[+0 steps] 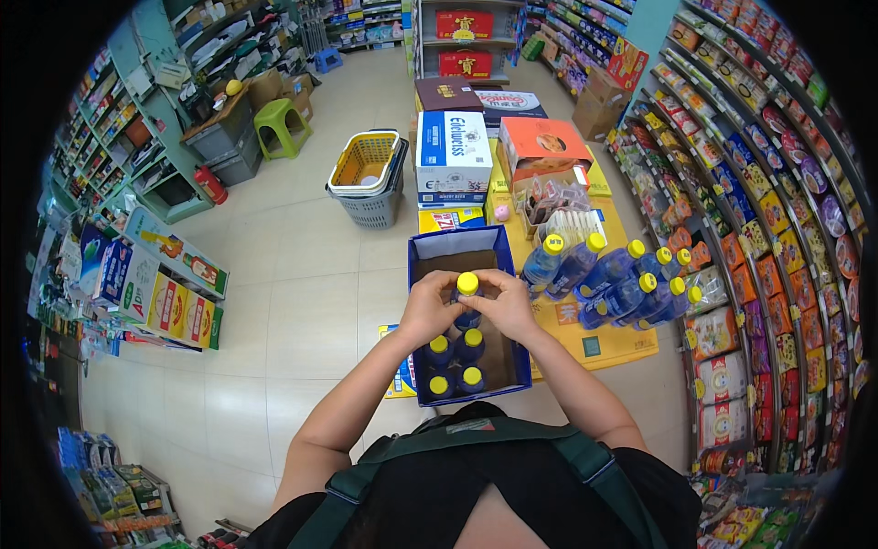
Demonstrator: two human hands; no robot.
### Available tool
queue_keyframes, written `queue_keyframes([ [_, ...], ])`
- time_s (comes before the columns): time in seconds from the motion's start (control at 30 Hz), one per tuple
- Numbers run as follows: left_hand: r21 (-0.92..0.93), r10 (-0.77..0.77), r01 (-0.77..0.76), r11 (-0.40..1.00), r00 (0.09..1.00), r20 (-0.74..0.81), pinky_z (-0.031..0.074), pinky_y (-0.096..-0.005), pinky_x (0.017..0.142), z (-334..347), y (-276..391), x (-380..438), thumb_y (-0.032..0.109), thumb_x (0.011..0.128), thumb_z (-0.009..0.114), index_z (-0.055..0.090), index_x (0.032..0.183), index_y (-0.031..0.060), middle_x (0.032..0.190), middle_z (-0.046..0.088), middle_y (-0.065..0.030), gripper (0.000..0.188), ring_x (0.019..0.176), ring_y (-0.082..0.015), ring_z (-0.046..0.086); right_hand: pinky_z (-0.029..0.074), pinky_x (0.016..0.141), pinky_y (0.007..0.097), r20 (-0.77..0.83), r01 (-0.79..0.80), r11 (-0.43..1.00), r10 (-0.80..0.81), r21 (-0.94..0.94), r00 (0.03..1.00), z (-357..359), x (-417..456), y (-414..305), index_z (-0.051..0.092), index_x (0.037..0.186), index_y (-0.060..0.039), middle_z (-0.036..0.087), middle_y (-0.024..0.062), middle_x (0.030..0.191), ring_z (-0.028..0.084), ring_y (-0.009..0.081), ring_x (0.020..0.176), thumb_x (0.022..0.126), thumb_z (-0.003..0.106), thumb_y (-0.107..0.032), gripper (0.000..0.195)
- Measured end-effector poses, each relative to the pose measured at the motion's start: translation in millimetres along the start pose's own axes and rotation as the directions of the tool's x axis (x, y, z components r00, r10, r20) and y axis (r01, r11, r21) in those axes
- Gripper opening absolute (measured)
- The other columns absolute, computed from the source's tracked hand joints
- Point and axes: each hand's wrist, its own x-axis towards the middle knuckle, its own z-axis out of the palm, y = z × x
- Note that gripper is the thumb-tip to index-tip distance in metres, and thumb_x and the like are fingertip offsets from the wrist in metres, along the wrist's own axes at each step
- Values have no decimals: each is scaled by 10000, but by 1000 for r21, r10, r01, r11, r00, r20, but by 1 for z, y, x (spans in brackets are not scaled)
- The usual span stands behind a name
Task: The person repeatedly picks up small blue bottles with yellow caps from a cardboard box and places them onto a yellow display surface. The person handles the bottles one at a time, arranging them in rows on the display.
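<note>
Both my hands are on one plastic bottle with a yellow cap [468, 283], held upright over the blue cardboard box [520, 357]. My left hand [433, 302] grips its left side near the neck, and my right hand [506, 302] grips the right side, thumb close to the cap. Lower in the box, several bottles with yellow caps [471, 338] stand in rows along the left and near part. Bare brown cardboard shows at the box's right side and far end. To the right, several similar bottles [610, 271] stand grouped on a yellow surface [597, 343].
Behind the box stand an Edelweiss beer carton [453, 147], an orange carton [545, 144] and an open container of small wrapped packets [552, 199]. Stacked shopping baskets [370, 206] are on the floor to the left. Packed snack shelves [748, 206] line the right.
</note>
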Motion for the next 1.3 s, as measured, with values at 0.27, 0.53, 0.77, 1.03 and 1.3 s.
queue_keyframes([
  [0.27, 296, -50, 40, 954, 998, 27, 503, -314, 781, 16, -31, -1, 13, 687, 705, 607, 1044, -14, 979, 617, -168, 371, 880, -288, 623, 502, 750, 264, 59, -161, 987, 160, 10, 985, 7, -5, 56, 607, 968, -4, 647, 77, 910, 620, 141, 822, 678, 766, -32, 332],
  [0.53, 400, 37, -92, 912, 989, 143, 502, -363, 809, 27, -45, 3, 26, 674, 695, 574, 1110, -5, 1034, 613, -198, 454, 938, -344, 605, 502, 759, 292, -4, -190, 974, 191, -121, 982, 13, -13, 82, 561, 946, -15, 647, 96, 896, 636, 184, 837, 679, 733, 21, 319],
  [0.77, 371, -50, -25, 928, 980, 191, 506, -345, 846, 25, -38, 3, 61, 684, 708, 536, 1165, -14, 1097, 595, -203, 517, 995, -327, 605, 467, 867, 274, 59, -310, 944, 319, -115, 946, 10, -16, 74, 544, 1076, -13, 602, 84, 1026, 586, 159, 985, 735, 676, 63, 374],
  [1.03, 434, -45, -60, 899, 972, 229, 378, -376, 1010, 23, 3, 9, 230, 713, 750, 477, 1253, -25, 1256, 514, -216, 657, 1180, -338, 485, 455, 903, 302, 24, -258, 957, 257, 132, 966, -21, -38, 38, 514, 1178, 19, 577, 122, 1136, 572, 196, 1053, 844, 605, -52, 353],
  [1.3, 70, 203, -247, 966, 903, 378, 482, -317, 844, 93, 62, 25, 161, 787, 721, 545, 1194, -2, 1124, 597, -150, 473, 1016, -225, 590, 473, 820, 234, -325, 4, 974, 71, 226, 943, -104, -78, -19, 545, 1139, 14, 605, 65, 1064, 579, 103, 966, 888, 570, -43, 258],
])
